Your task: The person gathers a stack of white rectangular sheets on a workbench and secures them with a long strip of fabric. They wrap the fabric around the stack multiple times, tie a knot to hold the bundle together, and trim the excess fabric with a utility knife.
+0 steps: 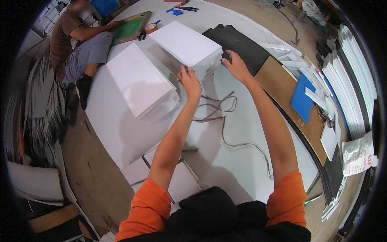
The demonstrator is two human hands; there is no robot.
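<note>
A tall stack of white sheets (pixel 187 42) stands on the white-topped work surface (pixel 246 177), its edges slightly uneven. My left hand (pixel 190 83) is at the stack's near left corner, fingers curled in; a small dark spot shows at the fingertips, too small to name. At the near right corner is my right hand (pixel 237 67), its thumb and fingers apart and the fingertips close to the sheets' edge. To the left sits a second stack of white sheets (pixel 139 80). A grey-brown cord (pixel 242 144) lies in loose loops below my hands.
A person (pixel 78 44) sits at the far left, arm over a green-faced framed board (pixel 133 27). Brown tape (pixel 151 28) lies nearby, pliers (pixel 187 8) at the back. Right: black sheet (pixel 238 44), brown board (pixel 278 88), blue panel (pixel 302 98). Tied white bundles (pixel 137 171) lie near me.
</note>
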